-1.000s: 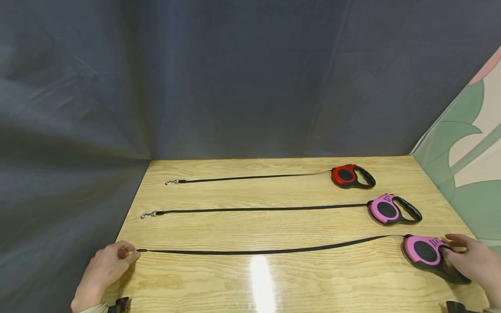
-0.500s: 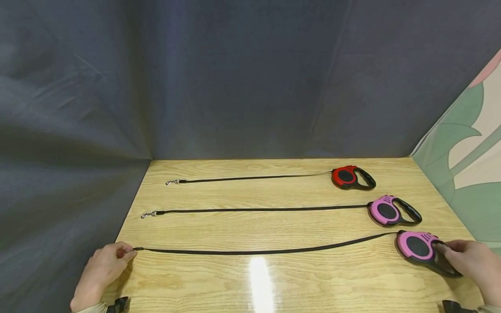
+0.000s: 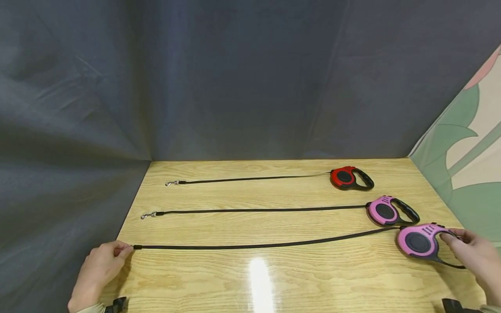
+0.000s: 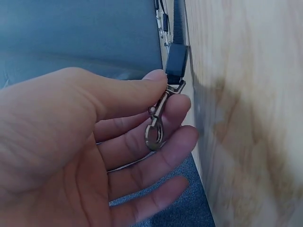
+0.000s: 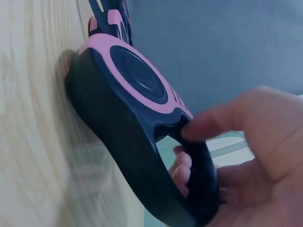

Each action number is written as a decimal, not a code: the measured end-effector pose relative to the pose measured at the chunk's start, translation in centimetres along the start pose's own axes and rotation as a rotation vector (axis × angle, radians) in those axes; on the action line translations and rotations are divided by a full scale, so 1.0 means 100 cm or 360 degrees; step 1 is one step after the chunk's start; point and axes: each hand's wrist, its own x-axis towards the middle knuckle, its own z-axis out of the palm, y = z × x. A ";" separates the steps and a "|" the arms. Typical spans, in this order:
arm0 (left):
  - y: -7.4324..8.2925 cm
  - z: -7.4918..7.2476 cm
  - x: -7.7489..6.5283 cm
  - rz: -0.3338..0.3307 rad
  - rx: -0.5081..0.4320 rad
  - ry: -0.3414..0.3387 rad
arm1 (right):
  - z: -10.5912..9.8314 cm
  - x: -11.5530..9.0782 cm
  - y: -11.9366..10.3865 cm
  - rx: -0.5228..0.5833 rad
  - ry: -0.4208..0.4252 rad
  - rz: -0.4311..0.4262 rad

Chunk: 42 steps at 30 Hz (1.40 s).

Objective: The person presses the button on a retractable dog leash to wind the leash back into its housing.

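At the table's near right, my right hand grips the black handle of a pink retractable leash. In the right wrist view its casing tilts up from the wood, fingers passing through the handle loop. The black strap runs across the table to my left hand. Thumb and forefinger there pinch the metal snap hook at the strap's end, and the other fingers are loosely bent behind it. The hook is hidden by the fingers in the head view.
Behind lies a second pink leash, its strap extended left to a hook. Farther back is a red leash laid out likewise. A dark curtain closes off the back and left; patterned cloth hangs at right.
My right hand has raised and tilted the near pink leash, shifting it slightly left and away from me. The near strap looks straighter; my left hand has edged slightly left.
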 end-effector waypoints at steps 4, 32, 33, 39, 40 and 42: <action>0.002 0.000 0.000 0.0013 -0.0002 0.0031 | -0.001 -0.003 -0.011 0.0028 0.0008 0.0139; 0.000 0.000 -0.010 -0.0106 -0.0056 0.0791 | -0.004 -0.007 -0.010 0.0597 0.0171 -0.0134; 0.000 0.000 -0.010 -0.0125 -0.0066 0.0817 | -0.004 -0.006 -0.009 0.0646 0.0169 -0.0188; 0.003 -0.001 -0.011 -0.0196 -0.0141 0.0919 | -0.006 -0.007 -0.008 0.0743 0.0162 -0.0304; 0.004 -0.001 -0.011 -0.0190 -0.0154 0.0927 | -0.006 -0.007 -0.008 0.0754 0.0169 -0.0311; 0.006 -0.002 -0.011 -0.0171 -0.0172 0.0934 | -0.005 -0.008 -0.008 0.0801 0.0191 -0.0325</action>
